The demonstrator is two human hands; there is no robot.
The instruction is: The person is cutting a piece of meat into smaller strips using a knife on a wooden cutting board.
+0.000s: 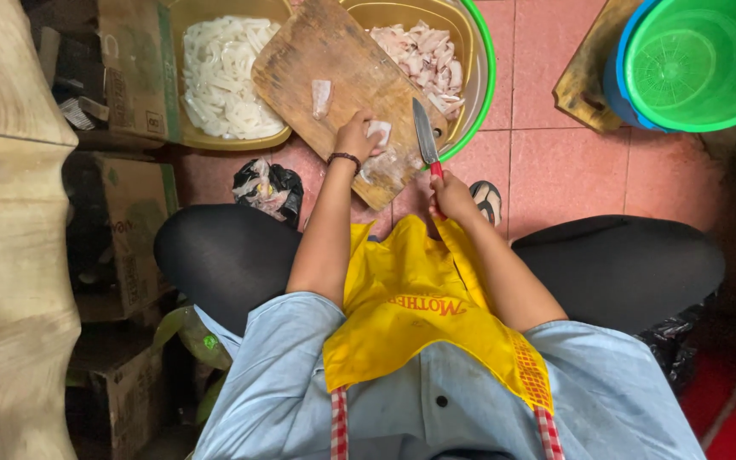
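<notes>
Apron point(419, 315) yellow w/ red print, straps red-white check. Shirt point(606, 392) pale blue, trousers point(223, 255) black. Knife point(425, 135): red handle, grey blade. Cutting board point(334, 60) brown wood. Floor tiles point(555, 162) pinkish-red. Basin point(692, 60) upper right green (blue one under it). Meat pieces point(423, 55) pale pink-white.

- Light blue short-sleeved shirt point(300, 383) with a dark button at the front.
- Yellow apron point(419, 315) with red print, edged in red-and-white checked straps point(339, 426).
- Black trousers point(223, 255) on both legs.
- Dark beaded bracelet point(344, 158) around the left wrist.
</notes>
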